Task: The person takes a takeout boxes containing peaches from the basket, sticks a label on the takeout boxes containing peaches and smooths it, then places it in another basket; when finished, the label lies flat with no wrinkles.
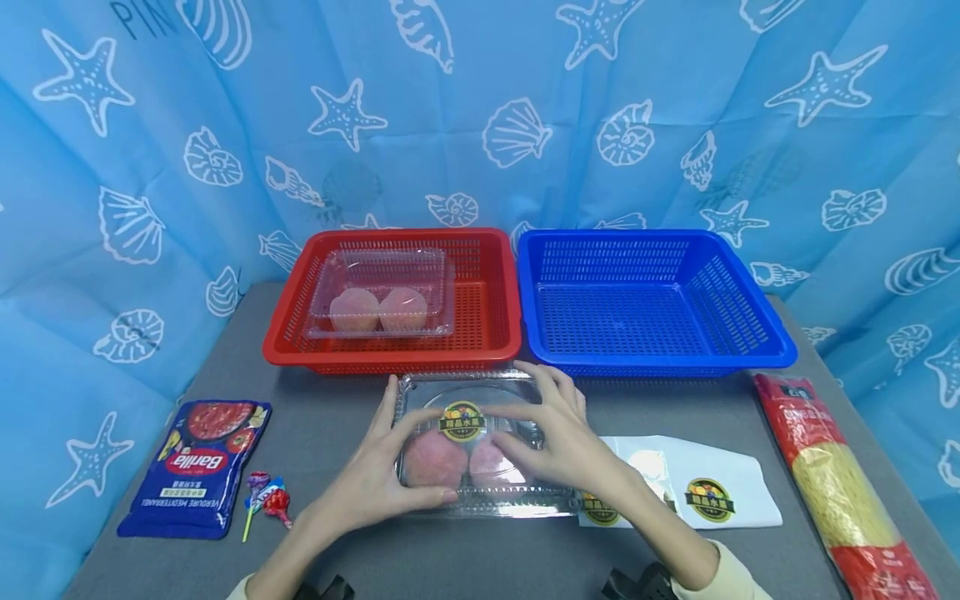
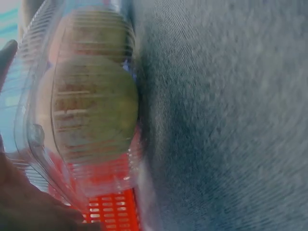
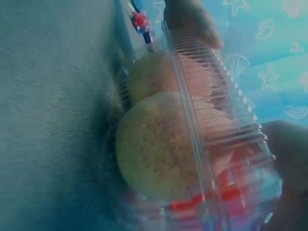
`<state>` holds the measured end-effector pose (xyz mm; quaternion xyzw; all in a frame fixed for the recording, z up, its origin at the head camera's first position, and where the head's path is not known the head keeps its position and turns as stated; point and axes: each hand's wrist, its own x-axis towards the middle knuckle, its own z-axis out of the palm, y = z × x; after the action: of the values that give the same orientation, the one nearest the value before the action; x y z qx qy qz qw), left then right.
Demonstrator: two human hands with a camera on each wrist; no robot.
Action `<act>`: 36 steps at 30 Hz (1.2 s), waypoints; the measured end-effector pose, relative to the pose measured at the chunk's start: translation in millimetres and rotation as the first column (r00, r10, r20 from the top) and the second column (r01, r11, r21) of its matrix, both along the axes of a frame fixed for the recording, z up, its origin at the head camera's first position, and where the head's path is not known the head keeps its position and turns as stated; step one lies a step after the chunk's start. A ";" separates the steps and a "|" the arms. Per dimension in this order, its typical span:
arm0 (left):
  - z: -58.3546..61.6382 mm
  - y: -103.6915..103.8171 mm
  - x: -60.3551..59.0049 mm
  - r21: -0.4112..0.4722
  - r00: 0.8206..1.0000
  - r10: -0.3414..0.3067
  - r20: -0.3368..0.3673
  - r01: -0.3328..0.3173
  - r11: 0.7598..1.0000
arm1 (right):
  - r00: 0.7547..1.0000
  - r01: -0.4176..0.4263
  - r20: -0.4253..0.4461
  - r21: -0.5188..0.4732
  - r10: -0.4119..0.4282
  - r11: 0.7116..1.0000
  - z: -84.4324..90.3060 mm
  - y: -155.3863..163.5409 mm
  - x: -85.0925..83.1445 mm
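1. Table (image 1: 450,550): grey cloth, blue sea-print curtain behind. Everything I'm working sits on it.
2. Blue basket (image 1: 757,350): beyond my right hand, nothing in it that I can see.
3. Red basket (image 1: 495,350): just beyond the grip, to the left. One clear box (image 1: 382,292) with two peaches already lies inside.
4. Noodle pack (image 1: 832,483): well to the right of the grip, lying lengthwise.
5. Clamshell (image 1: 480,450): flat on the table, right in front of the red basket, lid down, round label (image 1: 461,421) on top. Two peaches (image 1: 435,458) inside; wrist views show them pressed against the ribbed plastic.
6. Left hand (image 1: 375,475): fingers curled round the clamshell's left edge, thumb on its near rim.
7. Right hand (image 1: 555,442): fingers spread over the lid, curling over the right end.
8. Label sheet (image 1: 705,492): just right of my right wrist.
9. Sauce pouch (image 1: 198,467), lollipops (image 1: 266,500): left of the grip.
10. Judgement: one box binned, this second labelled but not yet lifted.
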<state>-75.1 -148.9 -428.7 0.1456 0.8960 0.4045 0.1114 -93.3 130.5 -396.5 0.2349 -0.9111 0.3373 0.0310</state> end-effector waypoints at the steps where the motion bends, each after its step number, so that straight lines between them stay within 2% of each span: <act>1: -0.4 0.4 0.5 0.006 1.000 0.007 0.012 -0.007 1.000 | 1.000 0.011 0.008 -0.018 -0.011 1.000 -1.1 3.3 3.3; 5: -2.1 0.1 2.8 0.022 0.999 0.020 0.043 -0.020 1.000 | 0.995 0.056 0.086 -0.067 -0.050 0.996 -6.3 18.6 19.0; 9: -2.6 -3.6 4.8 0.047 1.000 -0.019 0.008 0.019 0.999 | 0.968 0.078 0.245 -0.122 -0.046 0.989 -10.3 30.8 30.6; 11: -3.4 -5.6 6.1 0.059 0.999 -0.037 -0.016 0.038 0.998 | 0.928 0.112 0.370 -0.181 -0.038 0.977 -11.6 34.4 33.8; 13: -4.4 -6.3 7.7 0.069 0.998 -0.045 -0.034 0.048 0.996 | 0.874 0.150 0.485 -0.242 -0.014 0.959 -12.5 37.0 35.6; 16: -6.4 -4.8 11.0 0.090 0.998 -0.036 -0.060 0.041 0.995 | 0.803 0.183 0.594 -0.316 0.044 0.931 -13.5 40.4 37.4; 19: -8.0 -1.7 15.3 0.123 0.994 -0.024 -0.108 0.038 0.992 | 0.775 0.160 0.621 -0.371 0.116 0.915 -14.9 45.2 39.3; 23: -8.8 2.3 20.4 0.164 0.989 -0.003 -0.145 0.027 0.986 | 0.761 0.141 0.625 -0.421 0.174 0.896 -16.4 50.8 43.2; 28: -10.6 6.0 24.4 0.195 0.989 0.040 -0.141 -0.012 0.981 | 0.755 0.156 0.632 -0.431 0.174 0.889 -18.1 54.5 44.8; 32: -14.8 7.4 27.4 0.187 0.994 0.061 -0.094 -0.043 0.981 | 0.712 0.193 0.681 -0.426 0.173 0.884 -16.1 66.8 37.3; 35: -18.0 7.1 29.5 0.167 0.996 0.068 -0.057 -0.058 0.984 | 0.676 0.303 0.724 -0.442 0.136 0.844 -13.7 86.1 21.3; 36: -19.0 6.9 29.9 0.166 0.996 0.069 -0.052 -0.059 0.984 | 0.668 0.365 0.735 -0.458 0.114 0.811 -12.8 93.8 14.6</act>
<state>-45.2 -141.9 -447.7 0.1369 0.8667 0.4759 0.0602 -78.7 224.3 -409.3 -0.0080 -0.7149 0.6554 -0.2436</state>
